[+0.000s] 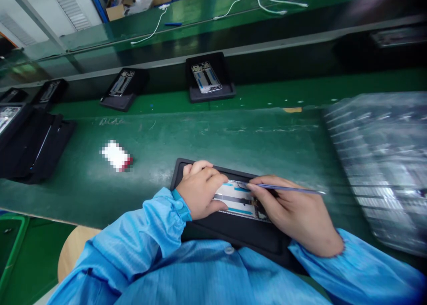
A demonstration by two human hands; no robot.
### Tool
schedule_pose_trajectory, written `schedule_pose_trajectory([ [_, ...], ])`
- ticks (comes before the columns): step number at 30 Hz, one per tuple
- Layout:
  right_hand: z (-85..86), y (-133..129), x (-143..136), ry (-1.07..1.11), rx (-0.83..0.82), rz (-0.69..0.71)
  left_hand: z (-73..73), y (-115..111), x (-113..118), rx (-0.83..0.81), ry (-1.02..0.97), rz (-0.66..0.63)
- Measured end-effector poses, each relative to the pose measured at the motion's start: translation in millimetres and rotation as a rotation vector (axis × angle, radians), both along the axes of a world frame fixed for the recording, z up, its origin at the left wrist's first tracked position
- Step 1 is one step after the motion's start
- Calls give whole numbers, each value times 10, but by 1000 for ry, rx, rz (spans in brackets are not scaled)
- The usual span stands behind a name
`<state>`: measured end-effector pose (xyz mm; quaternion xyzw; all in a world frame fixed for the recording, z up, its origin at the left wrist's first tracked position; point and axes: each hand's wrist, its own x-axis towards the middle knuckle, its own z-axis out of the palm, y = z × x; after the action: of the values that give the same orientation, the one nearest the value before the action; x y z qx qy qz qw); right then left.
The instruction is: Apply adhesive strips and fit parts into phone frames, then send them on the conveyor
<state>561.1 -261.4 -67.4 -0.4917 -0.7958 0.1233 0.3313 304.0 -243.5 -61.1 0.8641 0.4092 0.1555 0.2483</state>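
**Operator A:** State the position and orientation of the workpiece.

**Operator B:** The phone frame (pixel 238 200) lies flat in a black tray (pixel 233 233) at the near edge of the green work surface (pixel 207 136), directly in front of the person. Its long axis runs left to right across the view, dropping slightly toward the right. Which end is the top of the frame cannot be determined, as both hands cover the ends.

**Operator A:** Left hand status?

**Operator B:** The left hand (pixel 199 190) rests palm-down on the left end of the frame, fingers curled and pressing on its upper edge. It bears on the part without enclosing it.

**Operator A:** Right hand status?

**Operator B:** The right hand (pixel 293 216) is closed in a pinch on a thin tool (pixel 287 189) (tweezers or a stylus; the blur prevents identification). The tool lies nearly parallel to the frame's long axis, its working tip pointing left and meeting the frame near the upper edge, its free end extending right beyond the hand.

**Operator A:** Surroundings?

**Operator B:** A second tray with a frame (pixel 208 79) sits on the far side, its long axis pointing away from the person. A stack of clear plastic trays (pixel 383 162) stands at right. A small white and red object (pixel 116 156) lies on the surface to the left, well apart.
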Motion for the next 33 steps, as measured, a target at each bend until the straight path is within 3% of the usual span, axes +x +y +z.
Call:
schedule_pose_trajectory([
  [15, -22, -56, -36, -42, 66, -15, -10, 1, 6, -6, -3, -3],
  [26, 43, -17, -59, 37, 5, 8, -16, 1, -1, 2, -12, -3],
  [33, 18, -28, -139, 16, 118, 45, -26, -9, 8, 7, -7, -4],
])
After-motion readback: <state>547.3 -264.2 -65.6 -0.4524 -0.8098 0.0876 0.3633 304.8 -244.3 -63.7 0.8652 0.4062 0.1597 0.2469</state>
